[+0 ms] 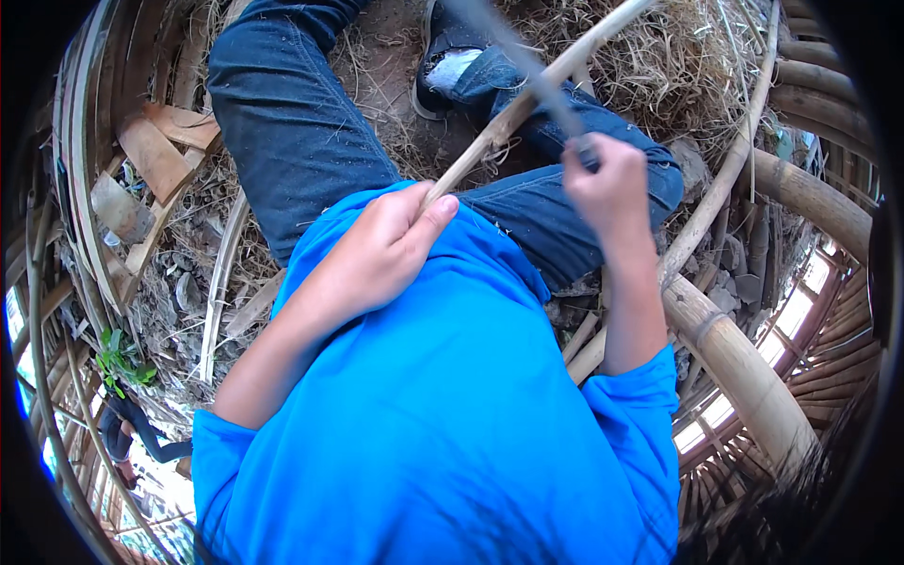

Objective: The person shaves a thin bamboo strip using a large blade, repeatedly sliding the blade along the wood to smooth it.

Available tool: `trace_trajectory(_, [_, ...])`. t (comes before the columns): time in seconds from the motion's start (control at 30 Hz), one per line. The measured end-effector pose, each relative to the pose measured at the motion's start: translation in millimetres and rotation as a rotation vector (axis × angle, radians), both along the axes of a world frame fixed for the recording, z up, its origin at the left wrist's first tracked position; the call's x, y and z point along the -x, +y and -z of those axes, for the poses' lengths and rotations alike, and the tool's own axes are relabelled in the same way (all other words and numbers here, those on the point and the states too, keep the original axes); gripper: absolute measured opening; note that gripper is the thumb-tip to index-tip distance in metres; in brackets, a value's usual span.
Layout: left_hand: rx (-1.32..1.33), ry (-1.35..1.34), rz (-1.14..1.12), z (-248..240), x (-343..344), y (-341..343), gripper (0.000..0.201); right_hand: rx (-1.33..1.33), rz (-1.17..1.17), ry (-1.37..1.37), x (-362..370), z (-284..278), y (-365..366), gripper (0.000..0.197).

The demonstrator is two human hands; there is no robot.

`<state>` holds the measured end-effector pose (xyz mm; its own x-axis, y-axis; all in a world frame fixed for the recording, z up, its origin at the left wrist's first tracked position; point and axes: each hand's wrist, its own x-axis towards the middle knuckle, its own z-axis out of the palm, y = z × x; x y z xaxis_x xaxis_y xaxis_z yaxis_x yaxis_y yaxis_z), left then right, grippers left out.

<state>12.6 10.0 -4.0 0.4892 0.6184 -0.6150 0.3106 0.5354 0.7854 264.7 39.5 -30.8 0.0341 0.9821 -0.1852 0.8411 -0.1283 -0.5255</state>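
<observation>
My left hand point(388, 243) is closed around the near end of a long, thin bamboo stick point(487, 139), close to my waist. The stick slants up and away to the right, over my bent leg. In my right hand point(612, 184) is the dark handle of a long knife point(513, 45), gripped in a fist. Its grey blade is smeared by motion and points up and to the left. Blade and stick cross in the picture above my right shin; I cannot tell whether they touch.
Thick bamboo poles point(739, 377) lie along the right. A heap of dry shavings point(673, 71) is at the far right. Wood pieces point(155, 155) and split strips lean at the left, near a small green plant point(121, 361). Another person point(118, 428) is partly visible at the lower left.
</observation>
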Motion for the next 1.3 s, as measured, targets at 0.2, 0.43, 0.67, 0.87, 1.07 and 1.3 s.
trace_trajectory(0.2, [-0.16, 0.153, 0.058, -15, -1, -12, 0.028, 0.081, 0.132, -0.155, -46, 28, 27, 0.019])
trace_trajectory(0.43, [-0.15, 0.06, -0.046, -4, -6, -2, 0.028, 0.025, -0.08, -0.135, 1, 4, 22, 0.019])
trace_trajectory(0.67, [0.178, -0.052, -0.115, 16, 8, 0, 0.029, -0.352, 0.46, -0.282, -106, 12, 39, 0.025])
trace_trajectory(0.87, [0.182, -0.039, -0.08, 17, 4, 3, 0.031, -0.027, 0.031, 0.107, 12, 5, -5, 0.012])
trace_trajectory(1.07, [-0.224, 0.171, -0.018, -1, -5, -4, 0.028, 0.149, -0.049, 0.013, 21, 15, -5, 0.014])
trace_trajectory(1.3, [-0.179, 0.28, 0.035, -5, -7, -9, 0.026, 0.062, 0.001, -0.196, -6, 43, 15, 0.015])
